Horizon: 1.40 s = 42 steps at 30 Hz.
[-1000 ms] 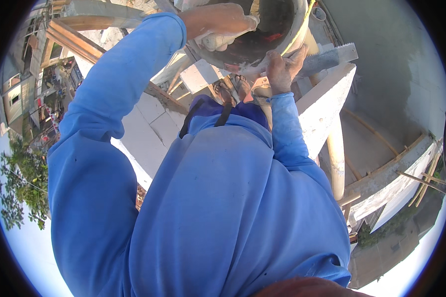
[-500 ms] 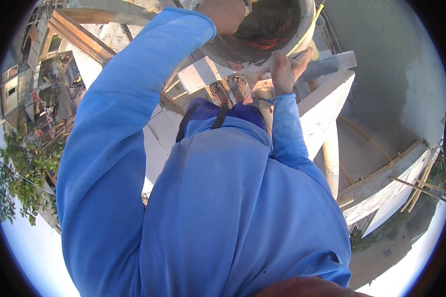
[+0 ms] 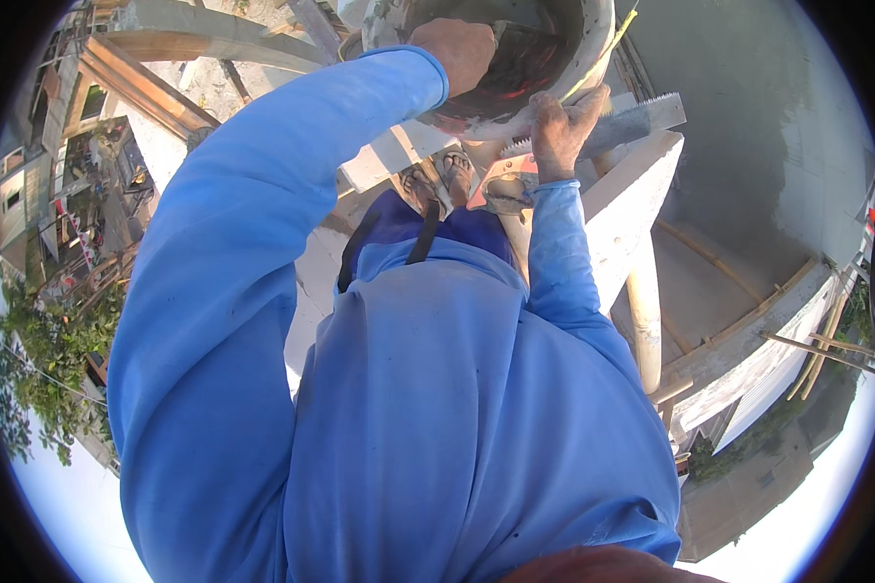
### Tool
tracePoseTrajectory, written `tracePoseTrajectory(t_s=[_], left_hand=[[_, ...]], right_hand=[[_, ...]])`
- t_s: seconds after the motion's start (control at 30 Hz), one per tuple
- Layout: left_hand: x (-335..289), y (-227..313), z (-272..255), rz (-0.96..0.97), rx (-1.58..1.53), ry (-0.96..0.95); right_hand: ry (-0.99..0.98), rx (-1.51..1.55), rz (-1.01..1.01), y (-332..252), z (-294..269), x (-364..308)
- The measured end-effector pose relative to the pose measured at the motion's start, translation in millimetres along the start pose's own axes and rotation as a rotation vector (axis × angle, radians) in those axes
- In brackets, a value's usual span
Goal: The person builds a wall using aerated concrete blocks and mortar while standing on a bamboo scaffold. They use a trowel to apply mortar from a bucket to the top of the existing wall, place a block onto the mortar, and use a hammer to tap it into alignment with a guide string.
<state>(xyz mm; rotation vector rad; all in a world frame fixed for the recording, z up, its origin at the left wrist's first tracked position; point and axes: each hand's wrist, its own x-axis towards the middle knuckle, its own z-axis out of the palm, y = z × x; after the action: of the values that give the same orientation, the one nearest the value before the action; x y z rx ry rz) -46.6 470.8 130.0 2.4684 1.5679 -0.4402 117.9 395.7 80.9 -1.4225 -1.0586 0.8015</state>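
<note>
A round bucket [image 3: 598,44] with a mortar-smeared rim stands at the top of the view, a dark wet-looking mix inside. My left hand [image 3: 455,53] is over its mouth, closed on what looks like a trowel [image 3: 499,37], mostly hidden by the fist and the shade. At the near right of the rim, my right hand [image 3: 562,134] grips the bucket; thumb and forefinger show, the other fingers are hidden. Just beside that hand lies a handsaw [image 3: 642,120] with an orange handle, its toothed blade pointing right.
A yellow strip [image 3: 608,56] runs along the bucket's right side. Pale wall blocks [image 3: 617,214] lie below the saw. My sandalled feet [image 3: 457,173] stand below the bucket. Timber beams [image 3: 146,85] are at left, and a grey slab area [image 3: 739,126] drops away at right.
My left hand has moved right and nearer, lower over the bucket's mouth. My right hand stays at the rim. The whole view has shifted slightly.
</note>
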Motion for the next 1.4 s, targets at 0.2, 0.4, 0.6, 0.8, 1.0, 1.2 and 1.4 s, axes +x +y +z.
tracePoseTrajectory(t_s=[0.2,0.4,0.6,0.8,1.0,1.2,1.4], left_hand=[[-13.6,-31.8,-23.7,0.141,0.111,-0.105],[2.0,23.7,-12.8,0.022,0.095,0.058],[-17.0,-26.5,-28.2,0.169,0.148,0.083],[36.8,18.6,-42.7,0.071,0.398,0.389],[-22.4,-28.6,-20.3,0.251,0.225,-0.063],[16.9,-34.4,-6.3,0.191,0.19,0.136],[-19.0,-43.2,-6.5,0.263,0.196,-0.054]], right_hand=[[0.091,-0.074,0.041,-1.6,-3.1,3.9],[0.007,-0.043,0.011,-8.1,2.8,3.1],[0.061,-0.066,0.002,-4.4,4.5,4.2],[-0.034,-0.069,-0.083,-5.3,7.4,5.0],[0.108,-0.017,-0.06,5.3,5.8,2.5],[0.057,-0.014,-0.024,-3.9,10.1,2.3],[0.123,-0.027,-0.031,6.8,4.6,-3.3]])
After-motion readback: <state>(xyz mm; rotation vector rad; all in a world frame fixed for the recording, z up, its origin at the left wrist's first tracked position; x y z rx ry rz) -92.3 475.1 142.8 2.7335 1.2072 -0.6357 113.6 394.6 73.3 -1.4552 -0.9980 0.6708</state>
